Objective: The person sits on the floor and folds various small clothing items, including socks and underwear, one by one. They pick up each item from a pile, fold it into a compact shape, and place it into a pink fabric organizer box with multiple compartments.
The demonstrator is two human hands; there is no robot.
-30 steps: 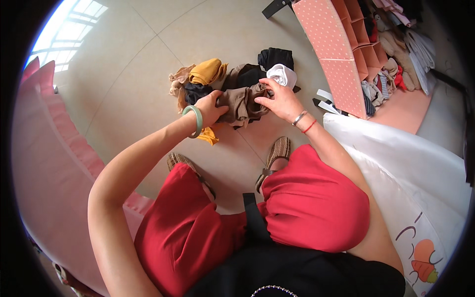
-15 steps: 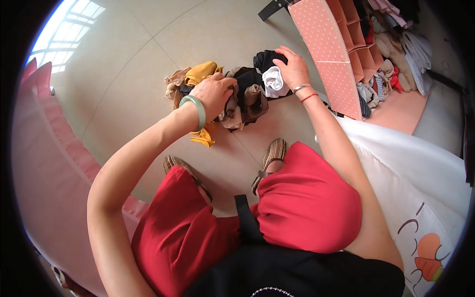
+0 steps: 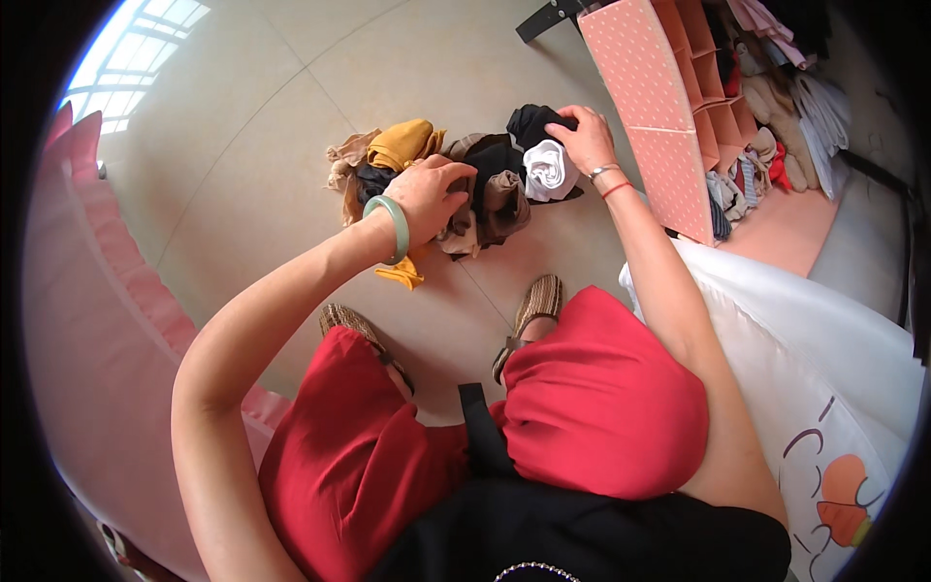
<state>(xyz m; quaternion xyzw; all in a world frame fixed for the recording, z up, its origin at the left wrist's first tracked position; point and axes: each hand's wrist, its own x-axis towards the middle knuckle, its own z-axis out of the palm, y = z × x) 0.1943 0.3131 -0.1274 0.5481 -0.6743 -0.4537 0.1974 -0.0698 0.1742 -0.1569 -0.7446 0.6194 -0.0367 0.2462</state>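
Note:
A heap of soft garments lies on the tiled floor in front of my feet. My left hand [image 3: 433, 199] rests over its middle, fingers loosely bent and apart, beside a brown rolled garment [image 3: 504, 202]. A mustard-yellow folded garment [image 3: 405, 144] and a beige one [image 3: 351, 155] lie past that hand. At the heap's right end my right hand [image 3: 588, 142] has its fingers on a black rolled garment [image 3: 531, 126]; its thumb is partly hidden. Just below sits a white rolled garment [image 3: 550, 172], wound like a rose.
A pink dotted organizer box [image 3: 645, 126] with open compartments stands to the right, with clothes [image 3: 742, 179] beyond it. White fabric [image 3: 776, 320] hangs at my right, pink ruffled fabric [image 3: 116, 320] at my left. My shoes [image 3: 539, 301] are close to the heap.
My right hand's fingers have come down and closed on the black rolled garment. My left hand stays over the middle of the heap; the whole view has shifted slightly.

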